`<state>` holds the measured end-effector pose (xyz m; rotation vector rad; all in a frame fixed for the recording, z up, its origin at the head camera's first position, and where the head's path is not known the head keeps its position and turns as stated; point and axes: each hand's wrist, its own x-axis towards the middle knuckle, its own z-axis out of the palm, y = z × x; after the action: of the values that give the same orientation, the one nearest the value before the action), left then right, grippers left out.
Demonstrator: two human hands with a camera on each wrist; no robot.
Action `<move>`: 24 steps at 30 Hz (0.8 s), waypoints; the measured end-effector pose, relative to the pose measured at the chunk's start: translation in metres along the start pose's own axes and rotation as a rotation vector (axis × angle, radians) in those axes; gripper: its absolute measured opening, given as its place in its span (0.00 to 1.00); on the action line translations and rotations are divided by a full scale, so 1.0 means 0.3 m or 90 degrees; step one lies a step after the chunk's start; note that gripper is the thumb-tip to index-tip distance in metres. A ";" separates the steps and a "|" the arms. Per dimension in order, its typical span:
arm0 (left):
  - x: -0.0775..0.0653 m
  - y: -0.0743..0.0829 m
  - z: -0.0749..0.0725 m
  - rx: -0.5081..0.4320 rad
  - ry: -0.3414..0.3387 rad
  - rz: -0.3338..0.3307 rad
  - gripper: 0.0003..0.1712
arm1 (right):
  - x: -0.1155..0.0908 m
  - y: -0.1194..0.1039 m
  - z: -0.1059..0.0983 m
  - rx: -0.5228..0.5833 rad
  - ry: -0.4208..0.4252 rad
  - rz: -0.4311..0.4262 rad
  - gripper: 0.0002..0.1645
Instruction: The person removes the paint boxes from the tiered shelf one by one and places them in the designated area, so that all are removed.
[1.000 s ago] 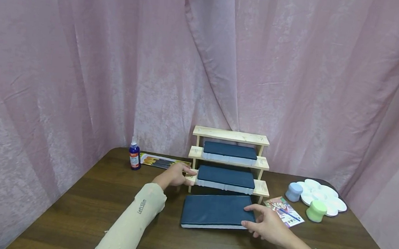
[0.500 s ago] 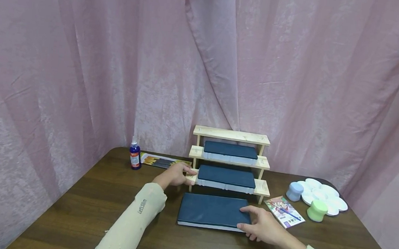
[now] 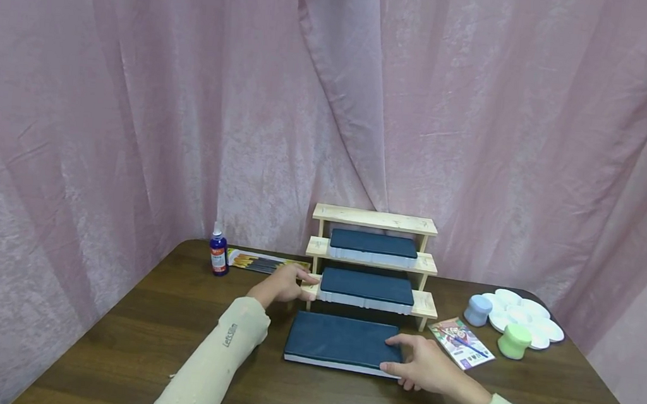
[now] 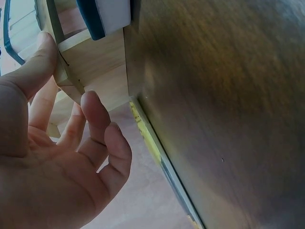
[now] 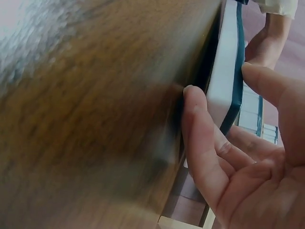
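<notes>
My left hand (image 3: 285, 283) grips the left end of the lowest step of a pale wooden stepped stand (image 3: 424, 304). In the left wrist view its thumb (image 4: 44, 47) lies against one face of the step board, fingers on the other side. On the table before the stand is a flat paint box (image 3: 341, 341) with a dark blue lid and white sides. My right hand (image 3: 423, 364) holds its right end between thumb and fingers; the right wrist view shows the thumb (image 5: 259, 78) at the lid's edge. Two similar boxes, a lower (image 3: 367, 286) and an upper (image 3: 374, 244), rest on the steps.
At the back left stand a blue spray bottle (image 3: 218, 254) and a pack of brushes (image 3: 258, 262). To the right lie a picture card (image 3: 455, 336) with a blue brush, a blue sponge (image 3: 477, 310), a green sponge (image 3: 514, 342) and a white flower-shaped palette (image 3: 537, 311). A pink curtain hangs behind.
The paint box in my right hand has slid left along the table and turned slightly, and the right hand moved left with it. My left hand stays on the stand.
</notes>
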<state>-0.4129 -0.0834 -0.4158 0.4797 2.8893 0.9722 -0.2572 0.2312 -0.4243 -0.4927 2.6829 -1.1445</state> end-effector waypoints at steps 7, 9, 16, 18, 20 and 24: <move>-0.003 -0.004 0.002 -0.018 0.003 0.000 0.22 | 0.005 0.007 -0.002 0.003 -0.005 -0.010 0.36; -0.003 -0.003 0.003 -0.016 0.004 0.007 0.22 | 0.005 0.009 -0.004 0.006 -0.009 -0.015 0.35; -0.005 0.000 0.004 -0.007 0.008 0.022 0.22 | 0.004 0.011 -0.008 0.009 -0.016 -0.020 0.35; -0.005 -0.001 0.004 -0.005 0.011 0.026 0.22 | 0.005 0.011 -0.008 0.010 -0.018 -0.017 0.35; -0.007 -0.002 0.004 -0.007 0.012 0.027 0.22 | 0.006 0.010 -0.008 0.010 -0.020 -0.014 0.35; -0.010 -0.003 0.003 -0.007 0.018 0.032 0.22 | 0.006 0.009 -0.009 0.012 -0.025 -0.011 0.36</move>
<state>-0.4102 -0.0846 -0.4173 0.5442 2.9081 1.0086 -0.2604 0.2342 -0.4246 -0.5315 2.6371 -1.1501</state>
